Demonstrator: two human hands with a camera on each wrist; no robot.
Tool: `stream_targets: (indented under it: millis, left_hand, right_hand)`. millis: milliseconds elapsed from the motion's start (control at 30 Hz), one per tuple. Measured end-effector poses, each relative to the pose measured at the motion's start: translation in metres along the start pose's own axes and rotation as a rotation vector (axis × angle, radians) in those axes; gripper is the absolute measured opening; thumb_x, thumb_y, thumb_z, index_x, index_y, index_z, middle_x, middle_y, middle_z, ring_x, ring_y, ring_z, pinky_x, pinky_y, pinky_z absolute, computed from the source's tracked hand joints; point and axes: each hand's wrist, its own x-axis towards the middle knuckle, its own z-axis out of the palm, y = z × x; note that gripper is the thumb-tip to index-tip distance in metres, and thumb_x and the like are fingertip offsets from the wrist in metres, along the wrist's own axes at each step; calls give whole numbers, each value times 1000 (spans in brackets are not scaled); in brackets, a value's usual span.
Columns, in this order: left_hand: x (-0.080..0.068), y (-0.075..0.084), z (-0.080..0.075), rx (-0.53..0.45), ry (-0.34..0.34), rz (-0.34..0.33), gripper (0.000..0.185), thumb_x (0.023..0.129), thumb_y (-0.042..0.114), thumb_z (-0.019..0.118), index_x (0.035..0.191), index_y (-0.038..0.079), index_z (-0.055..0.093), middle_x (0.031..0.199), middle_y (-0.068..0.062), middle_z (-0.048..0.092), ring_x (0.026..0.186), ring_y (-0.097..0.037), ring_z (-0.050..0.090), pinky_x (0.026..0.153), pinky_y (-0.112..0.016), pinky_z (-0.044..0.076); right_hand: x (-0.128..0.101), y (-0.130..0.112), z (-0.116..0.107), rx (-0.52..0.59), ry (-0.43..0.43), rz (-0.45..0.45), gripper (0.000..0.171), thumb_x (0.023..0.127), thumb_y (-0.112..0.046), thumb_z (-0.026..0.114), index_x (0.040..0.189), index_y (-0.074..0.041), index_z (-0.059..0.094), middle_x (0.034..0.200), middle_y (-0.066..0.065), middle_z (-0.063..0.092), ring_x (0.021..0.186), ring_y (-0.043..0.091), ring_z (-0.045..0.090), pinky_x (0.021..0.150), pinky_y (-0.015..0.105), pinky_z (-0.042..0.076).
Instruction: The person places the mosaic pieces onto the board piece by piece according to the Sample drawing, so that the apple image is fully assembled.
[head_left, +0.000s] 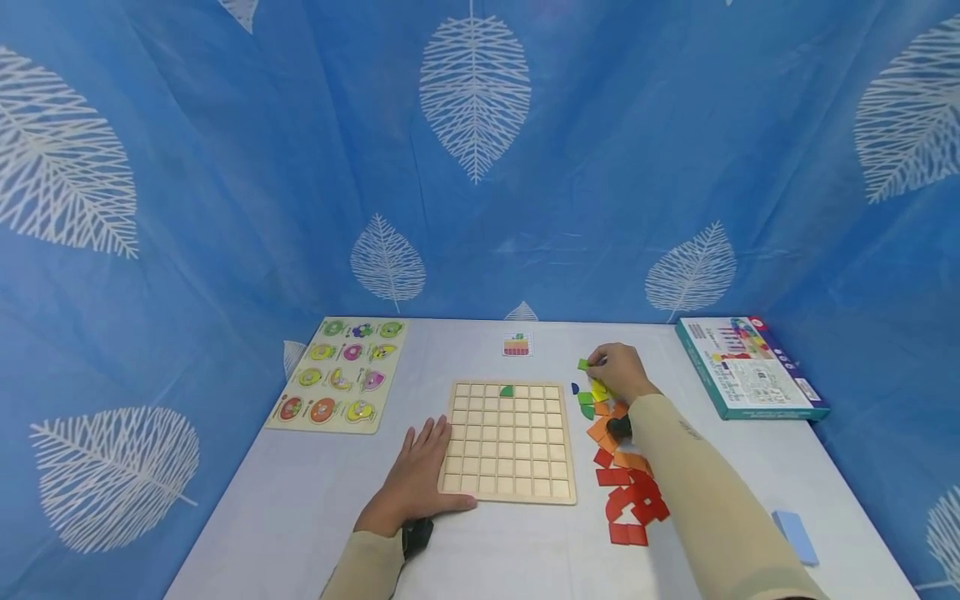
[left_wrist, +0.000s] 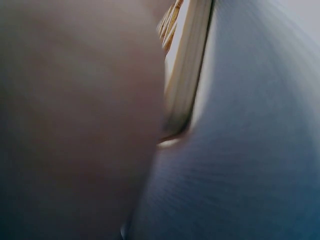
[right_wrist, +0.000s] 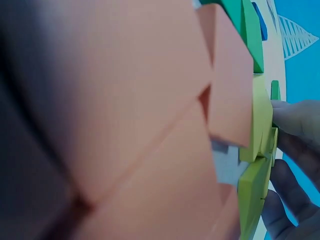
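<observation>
A small green tile [head_left: 582, 364] is pinched at the fingertips of the right hand [head_left: 617, 369], at the far end of a heap of loose tiles [head_left: 626, 479] coloured green, yellow, orange and red. The heap lies just right of a wooden grid board [head_left: 510, 442], which holds one dark green piece [head_left: 507, 390] in its top row. The left hand [head_left: 420, 479] rests flat, fingers straight, touching the board's near left corner. All sit on a pale surface [head_left: 300, 500], along with a fruit peg puzzle [head_left: 341, 373] at far left, a small pattern card [head_left: 517, 344] beyond the board, a teal box [head_left: 750, 367] at far right, and a light blue block [head_left: 795, 536]. A blue cloth with white leaves [head_left: 475, 92] encloses the space.
</observation>
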Motion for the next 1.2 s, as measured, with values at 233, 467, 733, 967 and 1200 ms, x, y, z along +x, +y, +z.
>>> stream_targets:
  millis: [233,467,733,967,1200]
  left_hand:
    - [-2,1,-1,-5,13,6,137,70,85,74,165,-1,26,172,-15,21,158,-35,13,125,-57,6]
    - [-2,1,-2,-14,14,6,138,70,85,75,165,-1,26,172,-15,21,158,-35,13,125,-57,6]
    - [-2,1,-1,3,7,5,137,70,86,73,165,0,26,172,-15,21,159,-34,13,125,-57,6]
    - [-2,2,-2,-2,3,1,137,70,85,74,165,-1,25,172,-15,21,159,-34,12,125,-56,5]
    - [-3,2,-3,-1,-7,11,137,71,83,75,165,-3,25,172,-17,21,159,-35,12,125,-56,6]
  right_hand:
    - [2,-3,1,-5,-11,2,12,96,-9,78,106,-2,76,107,16,70,97,30,63,90,47,57]
    - [1,-5,1,34,-13,15,14,96,-11,79,106,-2,76,107,16,70,96,30,63,90,46,57]
    - [0,-10,2,56,-17,-11,15,97,-13,77,109,-3,77,109,14,70,96,29,62,87,44,57]
    - [-4,-24,10,31,-44,-107,15,98,-12,76,109,-2,78,110,14,70,100,29,65,87,46,58]
    - [-8,-35,21,43,-63,-198,11,97,-10,76,105,-4,80,108,11,68,90,26,63,75,43,56]
